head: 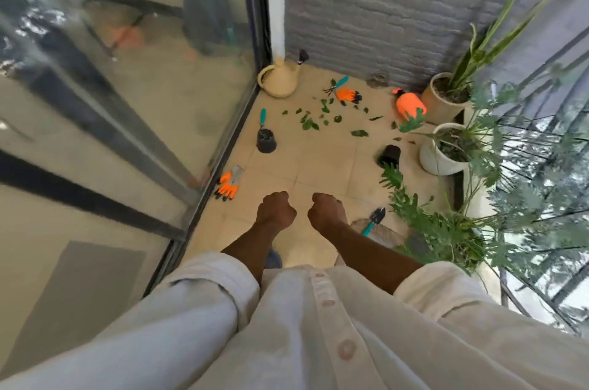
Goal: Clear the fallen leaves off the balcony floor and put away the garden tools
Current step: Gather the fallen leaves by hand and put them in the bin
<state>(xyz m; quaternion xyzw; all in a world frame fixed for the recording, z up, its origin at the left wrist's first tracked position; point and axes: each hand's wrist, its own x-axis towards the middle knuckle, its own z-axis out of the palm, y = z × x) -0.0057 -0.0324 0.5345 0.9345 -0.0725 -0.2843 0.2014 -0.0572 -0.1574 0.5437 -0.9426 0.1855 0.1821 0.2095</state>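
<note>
Looking down at the beige tiled balcony floor (pixel 322 163), both hands are seen curled into fists with nothing held in them, left hand (pixel 276 209) and right hand (pixel 325 211) side by side over the tiles. The scattered green fallen leaves (pixel 314 120) are spread across the far part of the floor, near the grey wall. Among them, teal-handled pruning shears (pixel 336 85) are laid touching an orange garden glove (pixel 348 96). A second orange glove (pixel 228 186) is found by the glass door. A teal-handled tool (pixel 263 118) is stuck in a small black plastic pot (pixel 266 140), and a teal-handled black trowel (pixel 373 220) is lying just right of the right hand. A cream watering can (pixel 280 79) is tucked in the corner.
</note>
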